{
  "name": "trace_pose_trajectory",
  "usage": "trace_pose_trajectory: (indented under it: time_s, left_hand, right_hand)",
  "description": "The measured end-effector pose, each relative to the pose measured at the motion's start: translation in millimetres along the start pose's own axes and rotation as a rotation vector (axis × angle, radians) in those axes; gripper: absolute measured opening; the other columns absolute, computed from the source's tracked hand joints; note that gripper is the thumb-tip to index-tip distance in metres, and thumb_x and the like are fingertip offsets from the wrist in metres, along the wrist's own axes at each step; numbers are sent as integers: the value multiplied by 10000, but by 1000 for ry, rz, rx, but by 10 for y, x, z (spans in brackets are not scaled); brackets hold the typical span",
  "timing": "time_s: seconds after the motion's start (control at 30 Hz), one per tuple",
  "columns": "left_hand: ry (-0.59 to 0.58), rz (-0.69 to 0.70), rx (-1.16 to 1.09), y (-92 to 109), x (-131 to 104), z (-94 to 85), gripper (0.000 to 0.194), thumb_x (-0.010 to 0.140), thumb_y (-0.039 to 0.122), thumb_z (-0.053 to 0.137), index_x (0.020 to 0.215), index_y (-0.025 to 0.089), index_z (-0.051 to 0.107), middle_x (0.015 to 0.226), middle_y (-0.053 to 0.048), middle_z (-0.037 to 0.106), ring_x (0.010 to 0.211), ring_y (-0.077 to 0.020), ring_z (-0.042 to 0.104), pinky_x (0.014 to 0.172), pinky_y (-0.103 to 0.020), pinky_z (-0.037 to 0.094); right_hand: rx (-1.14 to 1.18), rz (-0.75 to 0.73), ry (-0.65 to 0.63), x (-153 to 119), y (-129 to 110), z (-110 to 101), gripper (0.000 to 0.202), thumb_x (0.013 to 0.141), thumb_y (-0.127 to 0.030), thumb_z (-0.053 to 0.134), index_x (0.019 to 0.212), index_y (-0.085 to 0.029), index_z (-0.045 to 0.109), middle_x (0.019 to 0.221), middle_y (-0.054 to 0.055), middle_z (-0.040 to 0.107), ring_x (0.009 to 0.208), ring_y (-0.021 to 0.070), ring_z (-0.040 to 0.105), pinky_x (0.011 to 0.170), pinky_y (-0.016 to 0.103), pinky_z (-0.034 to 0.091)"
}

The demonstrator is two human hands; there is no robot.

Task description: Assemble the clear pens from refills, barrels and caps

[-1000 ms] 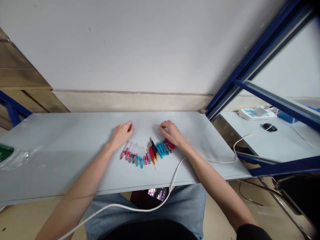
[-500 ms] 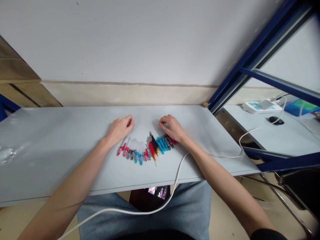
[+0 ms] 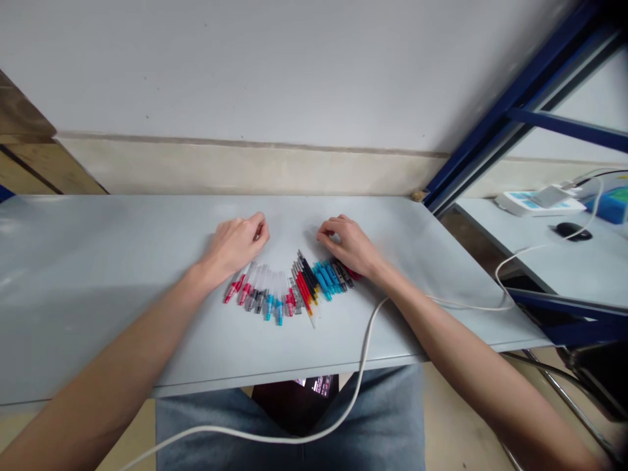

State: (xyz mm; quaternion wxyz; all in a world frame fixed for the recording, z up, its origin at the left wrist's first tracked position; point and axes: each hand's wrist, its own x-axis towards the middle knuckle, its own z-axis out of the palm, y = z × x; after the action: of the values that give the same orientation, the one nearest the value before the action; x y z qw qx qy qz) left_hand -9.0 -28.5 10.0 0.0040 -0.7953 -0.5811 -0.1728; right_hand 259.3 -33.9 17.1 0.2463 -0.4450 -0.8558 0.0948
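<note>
My left hand (image 3: 239,241) rests on the table with its fingers curled into a loose fist, nothing visible in them. Below it, clear pen barrels (image 3: 265,281) with red, grey and blue ends lie fanned out in a row. Beside them is a bundle of ink refills (image 3: 305,282), red and black, some with yellowish tips. Farther right are several blue pen parts (image 3: 326,278) and dark grey ones (image 3: 342,275). My right hand (image 3: 349,243) lies just above these, fingers bent inward and no object showing. Its wrist partly covers some red pen parts (image 3: 354,274).
A white cable (image 3: 366,340) runs across the table (image 3: 122,261) and over my lap. A screen (image 3: 321,384) glows beneath the table's edge. On the right, behind a blue frame (image 3: 490,118), another table holds a black mouse (image 3: 573,231) and a white power strip (image 3: 540,203).
The camera view has shifted slightly. Both hands stay curled in nearly the same places over the table, and the pen parts keep their arrangement.
</note>
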Motion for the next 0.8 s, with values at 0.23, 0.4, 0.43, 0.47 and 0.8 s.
trace_pose_trajectory:
  time_s: [0.23,0.4,0.43,0.47,0.8]
  left_hand:
    - [-17,-10,12,20,3,-7,215,957,286,446,954,199,643,725,-31,663,707,-206,627,665,-283,362]
    - [-4,-35,-9,9,-6,5,240,970,315,441,961,202,652,750,-41,682,730,-219,630,675,-284,366]
    - [0,-33,-8,6,-8,6,240,970,316,441,964,201,652,752,-42,684,729,-219,629,673,-284,363]
    - [5,-30,-5,5,-10,6,240,970,315,440,964,201,652,749,-41,684,722,-217,627,668,-284,359]
    - [-10,-18,-1,-14,-23,-12,230,963,315,418,923,227,627,719,-25,678,652,-206,611,587,-292,287]
  right_hand:
    - [5,14,3,-4,-10,-14,186,959,-164,490,834,-180,626,811,60,634,831,220,502,780,327,380]
    - [-1,13,5,-4,6,-1,183,954,-160,493,834,-176,631,826,64,641,843,221,505,783,325,375]
    - [-3,13,1,-3,10,1,183,952,-157,494,834,-175,632,825,65,642,841,221,507,785,326,376]
    - [-5,15,-3,-1,12,2,183,951,-155,494,834,-174,633,824,66,644,841,222,509,787,327,378]
    - [7,51,-45,5,-16,-18,192,954,-159,493,827,-172,636,836,73,652,863,226,527,800,324,385]
